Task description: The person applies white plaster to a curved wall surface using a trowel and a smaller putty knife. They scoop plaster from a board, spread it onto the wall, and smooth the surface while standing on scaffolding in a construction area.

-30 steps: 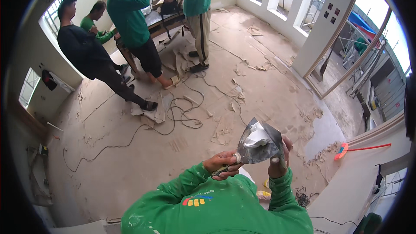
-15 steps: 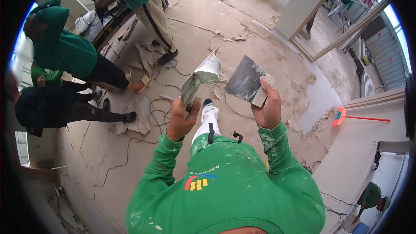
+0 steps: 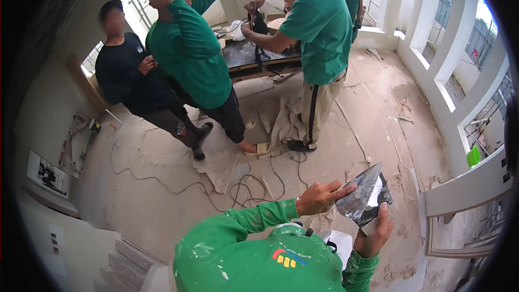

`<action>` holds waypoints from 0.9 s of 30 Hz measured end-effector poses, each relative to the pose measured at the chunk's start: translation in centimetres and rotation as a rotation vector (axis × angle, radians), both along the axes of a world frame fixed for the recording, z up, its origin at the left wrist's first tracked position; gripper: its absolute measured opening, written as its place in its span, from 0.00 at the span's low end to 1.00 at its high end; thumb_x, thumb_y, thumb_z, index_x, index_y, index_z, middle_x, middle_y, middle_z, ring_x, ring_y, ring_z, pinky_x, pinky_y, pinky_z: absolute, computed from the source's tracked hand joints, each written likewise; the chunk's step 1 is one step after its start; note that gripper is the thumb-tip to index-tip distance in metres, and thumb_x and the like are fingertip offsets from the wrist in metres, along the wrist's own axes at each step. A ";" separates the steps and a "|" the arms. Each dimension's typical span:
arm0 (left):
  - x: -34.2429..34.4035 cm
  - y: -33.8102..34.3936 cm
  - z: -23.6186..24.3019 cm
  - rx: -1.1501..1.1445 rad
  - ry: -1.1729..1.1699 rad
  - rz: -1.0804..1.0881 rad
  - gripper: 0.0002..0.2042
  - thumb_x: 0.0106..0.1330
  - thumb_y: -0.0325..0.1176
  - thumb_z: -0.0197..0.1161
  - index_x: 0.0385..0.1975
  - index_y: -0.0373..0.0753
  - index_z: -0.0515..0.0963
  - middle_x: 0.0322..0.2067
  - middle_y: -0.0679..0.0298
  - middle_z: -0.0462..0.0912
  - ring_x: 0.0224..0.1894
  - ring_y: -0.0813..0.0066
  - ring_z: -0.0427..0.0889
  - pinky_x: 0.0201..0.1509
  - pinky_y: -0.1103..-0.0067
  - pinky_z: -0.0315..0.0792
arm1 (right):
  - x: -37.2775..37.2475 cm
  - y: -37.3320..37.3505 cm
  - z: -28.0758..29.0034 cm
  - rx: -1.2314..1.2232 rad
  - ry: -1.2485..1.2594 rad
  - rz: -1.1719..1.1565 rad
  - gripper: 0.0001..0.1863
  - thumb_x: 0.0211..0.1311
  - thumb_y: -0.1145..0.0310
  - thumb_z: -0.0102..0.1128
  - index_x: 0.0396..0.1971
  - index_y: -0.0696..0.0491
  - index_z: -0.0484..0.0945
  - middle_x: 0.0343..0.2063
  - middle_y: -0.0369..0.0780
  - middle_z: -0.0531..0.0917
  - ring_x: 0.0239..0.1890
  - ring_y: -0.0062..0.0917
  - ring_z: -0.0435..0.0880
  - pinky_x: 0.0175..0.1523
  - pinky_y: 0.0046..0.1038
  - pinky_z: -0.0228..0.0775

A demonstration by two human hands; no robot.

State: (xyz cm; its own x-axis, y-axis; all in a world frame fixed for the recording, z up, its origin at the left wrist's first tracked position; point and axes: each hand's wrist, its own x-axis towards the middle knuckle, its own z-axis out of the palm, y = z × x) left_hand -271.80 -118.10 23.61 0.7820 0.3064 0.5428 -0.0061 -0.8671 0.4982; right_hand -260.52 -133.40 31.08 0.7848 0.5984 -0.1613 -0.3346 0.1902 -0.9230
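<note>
Low on the right, my left hand (image 3: pixel 319 197) is closed on a putty knife (image 3: pixel 354 197), its index finger along the grey-smeared metal blade and its handle hidden. My right hand (image 3: pixel 376 232) grips a dark square metal plate (image 3: pixel 385 194) from below, thumb up along its edge. The blade overlaps the plate, with white compound (image 3: pixel 374 196) between them. Both tools are held out above the floor, in front of my green, white-spattered sleeves.
Co-workers (image 3: pixel 189 59) stand ahead around a dark table (image 3: pixel 238 59), one handling a black bag (image 3: pixel 258 27). Torn sheeting (image 3: pixel 216 173) and loose cable (image 3: pixel 240 194) lie on the floor. Window openings (image 3: pixel 454 89) and a green bucket (image 3: pixel 473 156) are on the right; steps (image 3: pixel 127 270) at lower left.
The view has swung toward the co-workers at the table. The knife and plate, apart half a second ago, are now brought together and sit further right in the picture.
</note>
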 end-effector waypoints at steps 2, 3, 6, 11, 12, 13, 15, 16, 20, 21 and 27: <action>1.6 1.4 -0.9 0.032 0.058 0.089 0.44 0.43 0.22 0.63 0.66 0.52 0.58 0.29 0.63 0.67 0.21 0.62 0.73 0.21 0.70 0.71 | 2.5 2.3 -0.1 0.093 0.159 0.067 0.17 0.63 0.66 0.53 0.45 0.64 0.72 0.39 0.44 0.80 0.38 0.28 0.82 0.44 0.29 0.76; 3.1 2.6 -1.3 0.022 0.038 0.132 0.44 0.43 0.21 0.62 0.67 0.53 0.56 0.29 0.62 0.67 0.21 0.61 0.74 0.21 0.70 0.71 | 4.0 3.8 0.4 0.139 0.233 0.101 0.17 0.63 0.65 0.54 0.45 0.63 0.72 0.38 0.44 0.80 0.38 0.28 0.81 0.43 0.28 0.76; 7.7 6.0 -4.6 -0.079 0.029 0.258 0.45 0.45 0.19 0.58 0.68 0.54 0.53 0.31 0.59 0.68 0.23 0.56 0.74 0.23 0.66 0.71 | 9.4 6.0 -0.6 0.170 0.207 0.197 0.16 0.63 0.65 0.54 0.44 0.62 0.73 0.38 0.43 0.80 0.38 0.26 0.81 0.43 0.28 0.75; 16.1 9.2 -11.0 -0.152 -0.215 0.545 0.18 0.68 0.31 0.51 0.56 0.38 0.61 0.32 0.55 0.73 0.25 0.63 0.76 0.24 0.74 0.71 | 22.6 8.6 -3.5 -0.010 -0.882 0.147 0.17 0.63 0.64 0.55 0.46 0.60 0.72 0.39 0.43 0.79 0.43 0.26 0.78 0.46 0.27 0.72; 18.0 8.7 -11.2 -0.546 -0.253 0.527 0.14 0.69 0.33 0.50 0.50 0.37 0.62 0.29 0.57 0.72 0.25 0.67 0.75 0.22 0.76 0.70 | 26.2 9.0 -4.5 -0.114 -1.268 -0.008 0.16 0.63 0.63 0.56 0.46 0.58 0.72 0.39 0.42 0.79 0.42 0.25 0.79 0.46 0.26 0.73; 20.8 8.4 -9.2 -0.926 -0.297 0.473 0.11 0.70 0.36 0.50 0.45 0.37 0.63 0.27 0.58 0.71 0.24 0.71 0.74 0.21 0.77 0.70 | 29.7 9.9 -3.4 0.015 -0.802 0.033 0.17 0.63 0.63 0.57 0.46 0.58 0.72 0.39 0.42 0.79 0.41 0.25 0.80 0.46 0.26 0.74; 24.7 7.0 -6.3 -1.361 -0.418 0.366 0.11 0.71 0.39 0.49 0.37 0.37 0.63 0.23 0.61 0.69 0.22 0.77 0.71 0.18 0.80 0.69 | 35.0 12.1 -1.5 0.205 0.175 0.164 0.18 0.63 0.63 0.57 0.48 0.58 0.72 0.38 0.41 0.79 0.41 0.25 0.80 0.46 0.26 0.75; 27.0 6.7 -5.0 -1.407 -0.492 0.295 0.12 0.71 0.41 0.48 0.35 0.38 0.62 0.22 0.63 0.67 0.21 0.80 0.70 0.16 0.82 0.68 | 38.1 12.8 -2.8 0.148 -0.185 0.195 0.19 0.62 0.68 0.57 0.52 0.56 0.69 0.39 0.42 0.77 0.41 0.27 0.78 0.45 0.26 0.73; 34.1 5.7 -1.0 -1.616 -0.581 -0.055 0.14 0.71 0.44 0.48 0.35 0.38 0.61 0.26 0.63 0.65 0.19 0.81 0.68 0.14 0.83 0.68 | 46.8 15.7 -5.3 -0.017 -0.886 -0.080 0.26 0.63 0.72 0.57 0.60 0.57 0.64 0.46 0.45 0.72 0.47 0.32 0.74 0.50 0.27 0.69; 36.0 5.8 -0.5 -1.664 -0.562 -0.103 0.14 0.71 0.44 0.48 0.35 0.38 0.61 0.27 0.63 0.65 0.19 0.81 0.68 0.14 0.84 0.68 | 48.7 16.8 -5.4 -0.036 -0.851 -0.127 0.25 0.64 0.69 0.56 0.59 0.59 0.64 0.48 0.46 0.72 0.49 0.33 0.74 0.53 0.29 0.68; 48.3 8.8 -2.5 -1.959 -0.617 -0.676 0.13 0.70 0.38 0.50 0.43 0.37 0.58 0.26 0.62 0.61 0.17 0.80 0.66 0.04 0.86 0.63 | 56.7 21.7 -8.3 0.581 -0.477 0.295 0.34 0.66 0.48 0.47 0.59 0.61 0.60 0.55 0.47 0.68 0.56 0.38 0.69 0.63 0.42 0.61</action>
